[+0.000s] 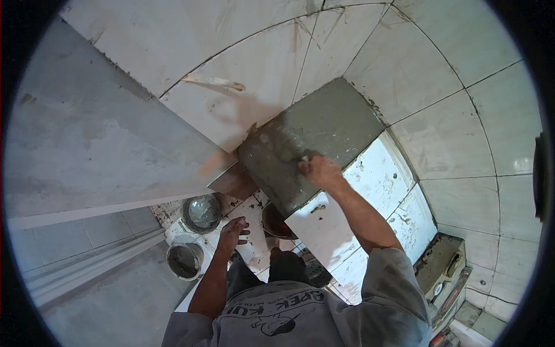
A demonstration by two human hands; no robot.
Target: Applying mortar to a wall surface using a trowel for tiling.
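Over grey mortar [324, 118], the right hand [322, 172] grips a pale object [305, 158] (kind unclear), the left hand [232, 233] loose and empty, perhaps for balance.

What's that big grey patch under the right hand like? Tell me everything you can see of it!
The grey patch looks like smooth, damp cement, with a few pale specks. It's flat and roughly four-sided. Its far end meets the tiled walls, and white tiles border its right side. The right hand is over it; whether they touch isn't clear.
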